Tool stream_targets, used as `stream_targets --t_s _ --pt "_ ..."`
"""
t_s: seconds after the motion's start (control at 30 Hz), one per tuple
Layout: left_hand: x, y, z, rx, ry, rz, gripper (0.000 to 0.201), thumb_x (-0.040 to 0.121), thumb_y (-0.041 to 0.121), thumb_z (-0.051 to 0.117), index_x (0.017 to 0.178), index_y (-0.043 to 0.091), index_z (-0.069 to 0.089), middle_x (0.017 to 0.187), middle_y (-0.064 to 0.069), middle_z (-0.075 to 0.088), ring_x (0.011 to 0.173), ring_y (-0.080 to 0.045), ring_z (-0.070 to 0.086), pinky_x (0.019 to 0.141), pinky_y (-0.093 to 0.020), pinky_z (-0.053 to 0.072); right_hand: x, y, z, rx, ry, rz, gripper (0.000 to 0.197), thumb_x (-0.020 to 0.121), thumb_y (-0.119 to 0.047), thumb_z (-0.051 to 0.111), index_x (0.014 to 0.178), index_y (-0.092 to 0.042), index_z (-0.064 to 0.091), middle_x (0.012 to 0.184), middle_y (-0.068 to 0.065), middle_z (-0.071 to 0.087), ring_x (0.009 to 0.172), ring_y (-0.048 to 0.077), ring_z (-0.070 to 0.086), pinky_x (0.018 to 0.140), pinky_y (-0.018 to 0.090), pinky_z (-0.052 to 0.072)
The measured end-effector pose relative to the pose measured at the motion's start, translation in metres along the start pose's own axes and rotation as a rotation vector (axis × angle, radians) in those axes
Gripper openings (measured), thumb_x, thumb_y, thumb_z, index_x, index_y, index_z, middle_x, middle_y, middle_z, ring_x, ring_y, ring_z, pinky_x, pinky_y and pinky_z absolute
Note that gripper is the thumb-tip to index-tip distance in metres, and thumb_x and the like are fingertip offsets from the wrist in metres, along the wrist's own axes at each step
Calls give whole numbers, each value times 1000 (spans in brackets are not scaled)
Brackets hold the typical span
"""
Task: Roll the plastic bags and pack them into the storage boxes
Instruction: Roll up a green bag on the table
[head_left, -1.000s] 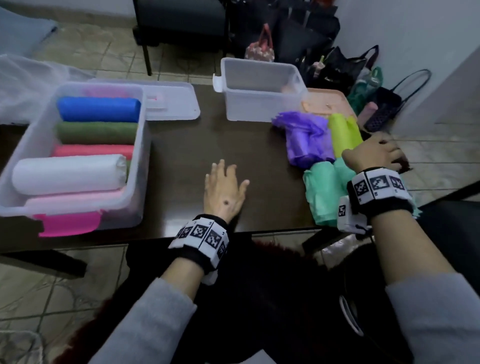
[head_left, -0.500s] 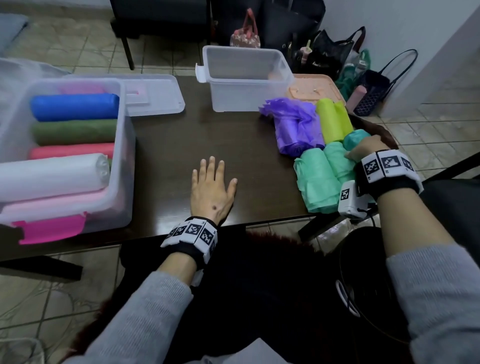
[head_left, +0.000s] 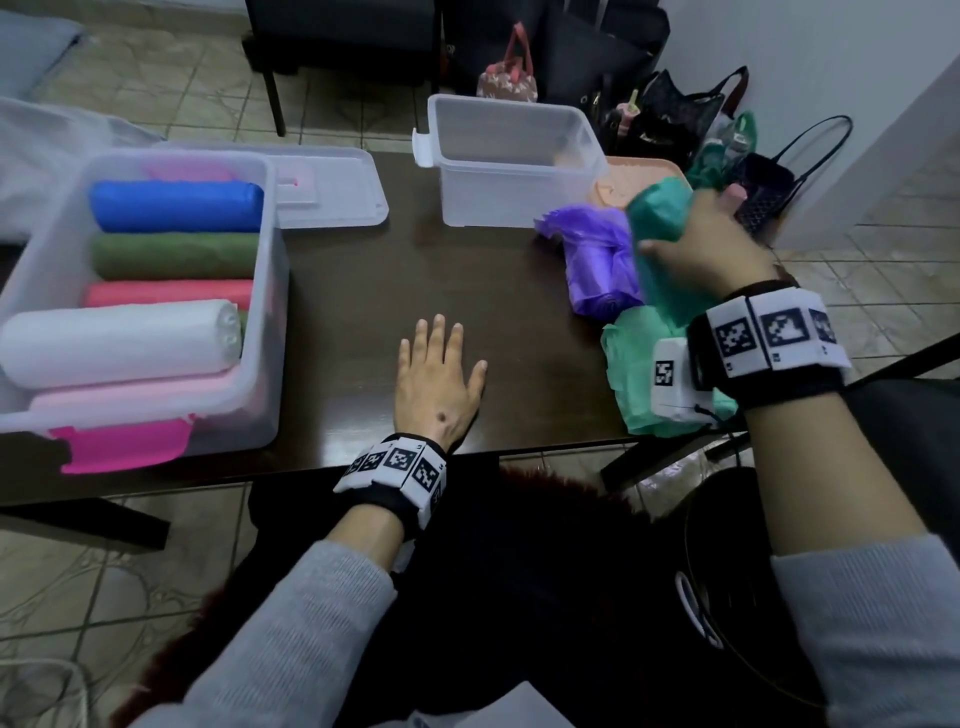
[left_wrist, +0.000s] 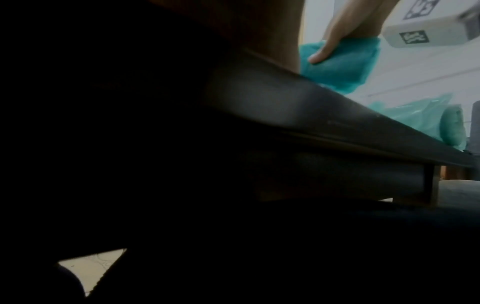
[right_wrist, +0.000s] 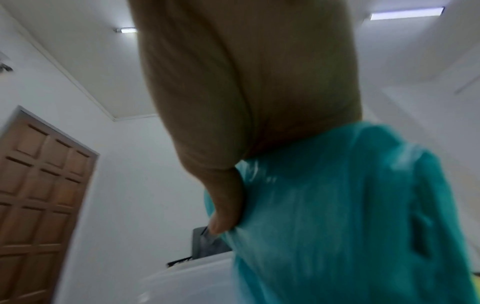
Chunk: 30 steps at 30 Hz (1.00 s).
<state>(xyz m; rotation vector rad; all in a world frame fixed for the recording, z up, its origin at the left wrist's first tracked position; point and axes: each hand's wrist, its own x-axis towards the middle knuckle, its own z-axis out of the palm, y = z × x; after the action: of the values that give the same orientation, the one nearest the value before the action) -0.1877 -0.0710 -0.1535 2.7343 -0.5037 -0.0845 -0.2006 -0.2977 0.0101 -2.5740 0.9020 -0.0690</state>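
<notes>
beside the empty clear plastic storage box (head_left: 511, 161): right hand (head_left: 706, 244) clamped on dark teal rolled plastic bag (head_left: 662, 223), lifted; left hand (head_left: 436, 379) flat, fingers spread; purple and mint rolls unpacked; far-left box full.

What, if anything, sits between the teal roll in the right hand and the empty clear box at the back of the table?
Nothing visible blocks it. The right hand grips the teal roll just right of the empty clear box, whose top is open. The purple bags lie nearer and lower, off that path.
</notes>
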Motion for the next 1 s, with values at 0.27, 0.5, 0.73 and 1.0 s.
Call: stream_targets --t_s 0.27,0.5,0.73,1.0 --pt "-2 1 0 -9 3 -9 61 100 45 23 150 12 13 159 -5 6 147 -19 -2 118 -35 -3 -24 -59 101 -276 -248 -283 67 88 -34 61 140 -9 26 137 21 40 127 38 39 102 47 36" --pt "-3 0 -1 -60 41 -36 67 98 46 29 150 6 12 159 -7 8 147 -19 1 117 -32 -2 -25 -53 132 -406 -254 -429 72 87 -35 62 144 -17 23 137 16 38 128 33 35 101 50 32" --pt "-3 -2 1 -100 73 -44 69 97 46 33 149 5 12 158 -9 10 146 -21 1 117 -31 -3 -12 -45 110 -29 117 -480 55 89 -46 54 132 -13 43 132 15 41 123 31 37 100 44 35" --pt "-3 -5 -1 -325 161 -3 63 97 38 42 147 7 22 157 -8 16 146 -20 7 118 -30 4 -5 -45 104 -145 -390 -162 63 100 -48 26 129 4 49 135 23 49 125 33 47 102 34 36"
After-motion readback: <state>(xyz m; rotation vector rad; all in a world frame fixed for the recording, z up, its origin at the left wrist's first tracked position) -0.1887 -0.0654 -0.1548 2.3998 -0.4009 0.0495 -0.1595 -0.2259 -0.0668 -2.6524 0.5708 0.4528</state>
